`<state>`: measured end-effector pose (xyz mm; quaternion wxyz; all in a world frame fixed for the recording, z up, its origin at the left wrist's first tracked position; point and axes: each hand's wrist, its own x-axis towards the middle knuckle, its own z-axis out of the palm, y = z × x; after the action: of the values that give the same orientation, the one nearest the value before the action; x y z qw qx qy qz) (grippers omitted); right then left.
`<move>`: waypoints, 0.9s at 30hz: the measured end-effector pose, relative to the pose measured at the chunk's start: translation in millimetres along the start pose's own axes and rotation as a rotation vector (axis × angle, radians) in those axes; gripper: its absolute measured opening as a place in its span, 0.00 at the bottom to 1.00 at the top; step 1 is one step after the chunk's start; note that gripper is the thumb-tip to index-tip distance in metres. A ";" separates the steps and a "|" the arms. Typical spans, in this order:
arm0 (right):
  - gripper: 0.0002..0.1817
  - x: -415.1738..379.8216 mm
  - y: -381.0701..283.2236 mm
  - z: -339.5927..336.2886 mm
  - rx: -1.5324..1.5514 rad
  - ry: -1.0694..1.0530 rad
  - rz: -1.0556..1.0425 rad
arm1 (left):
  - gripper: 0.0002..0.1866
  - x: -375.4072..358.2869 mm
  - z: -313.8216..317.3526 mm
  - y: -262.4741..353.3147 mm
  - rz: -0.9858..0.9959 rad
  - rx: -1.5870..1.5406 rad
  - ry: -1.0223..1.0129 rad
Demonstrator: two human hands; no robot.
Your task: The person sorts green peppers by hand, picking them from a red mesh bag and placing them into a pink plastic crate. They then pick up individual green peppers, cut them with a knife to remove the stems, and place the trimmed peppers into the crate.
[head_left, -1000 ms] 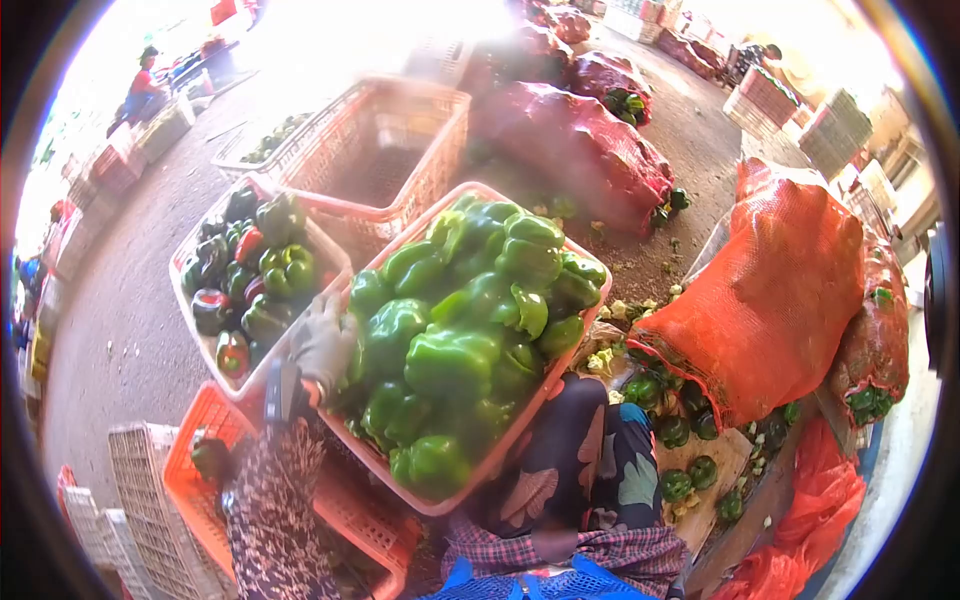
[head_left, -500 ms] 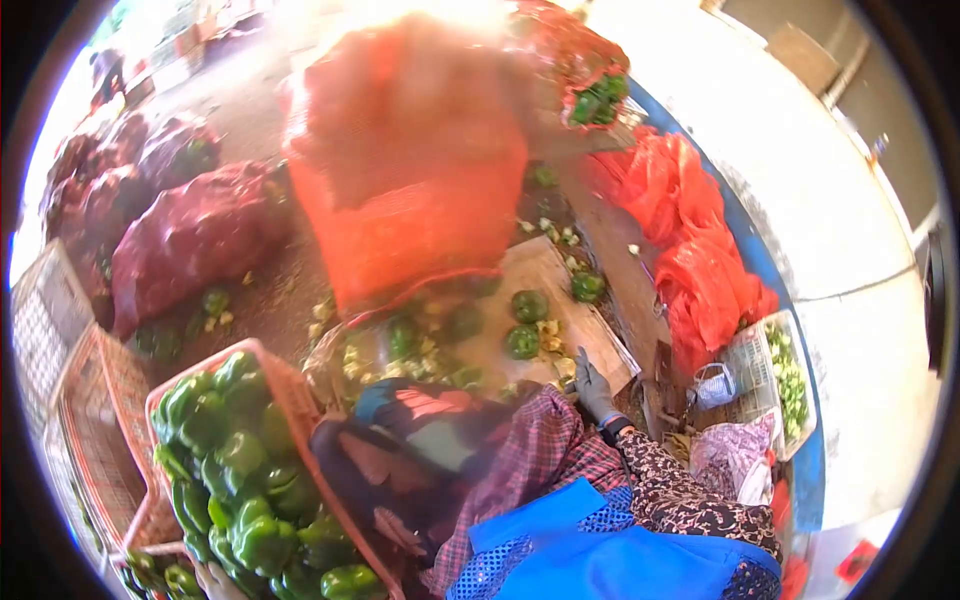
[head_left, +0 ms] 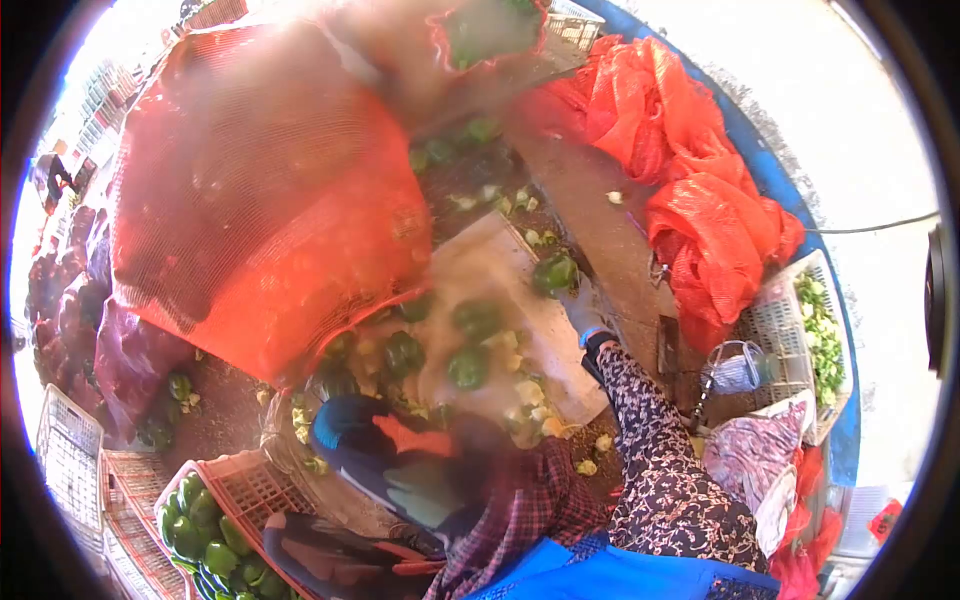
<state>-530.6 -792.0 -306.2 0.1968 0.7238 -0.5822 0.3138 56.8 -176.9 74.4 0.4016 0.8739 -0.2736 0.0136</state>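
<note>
My right hand (head_left: pixel 583 308), in a grey glove, reaches forward past the cardboard's edge. Its fingers are against the lower right side of a green bell pepper (head_left: pixel 554 274) and look closed on it; the fingertips are partly hidden. Other bell peppers (head_left: pixel 467 368) lie on the flattened cardboard (head_left: pixel 545 350), among pale yellowish scraps (head_left: pixel 530 392). My left hand is outside the picture. A large red mesh sack (head_left: pixel 290 230) stands in front of my knees, blurred by haze in the view.
Crumpled red mesh bags (head_left: pixel 690 190) lie to the right. Beyond them stand a crate of pale green pieces (head_left: pixel 822 360) and a small basket (head_left: pixel 735 370). A crate of bell peppers (head_left: pixel 215 540) is at lower left. Filled purple sacks (head_left: pixel 130 360) sit farther left.
My right hand has moved forward from the cardboard's near edge to the bell pepper beside it. The gloved left hand, at the pepper crate before, has left the view. The camera view has shifted.
</note>
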 end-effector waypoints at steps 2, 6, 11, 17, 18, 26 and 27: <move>0.44 45.4 -25.8 -8.4 0.300 -0.259 0.643 | 0.24 2.4 15.2 8.7 -0.034 0.008 -0.027; 0.51 80.8 -31.6 3.5 0.659 -0.715 1.321 | 0.25 2.2 45.6 38.5 -0.056 0.000 -0.065; 0.42 16.2 3.5 85.4 0.887 -0.493 1.193 | 0.27 -4.5 58.9 57.2 -0.059 -0.059 -0.116; 0.24 53.3 -69.3 -113.0 1.317 -1.019 1.200 | 0.36 -26.4 87.7 88.9 -0.037 -0.122 -0.197; 0.24 5.4 -68.2 -89.7 1.476 -0.946 1.140 | 0.37 -34.1 104.7 111.2 -0.019 -0.150 -0.257; 0.62 108.3 -256.4 -318.4 1.889 -1.398 -0.021 | 0.66 -73.2 223.4 249.6 -0.278 -0.950 -0.773; 0.64 108.4 -275.8 -331.9 1.850 -1.423 -0.205 | 0.63 -78.9 210.8 250.9 -0.342 -1.013 -0.739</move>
<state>-325.2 -586.7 31.0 -0.7503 0.6472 -0.0499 0.1247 -174.3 -421.9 86.7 0.6401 0.5545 -0.2233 -0.4827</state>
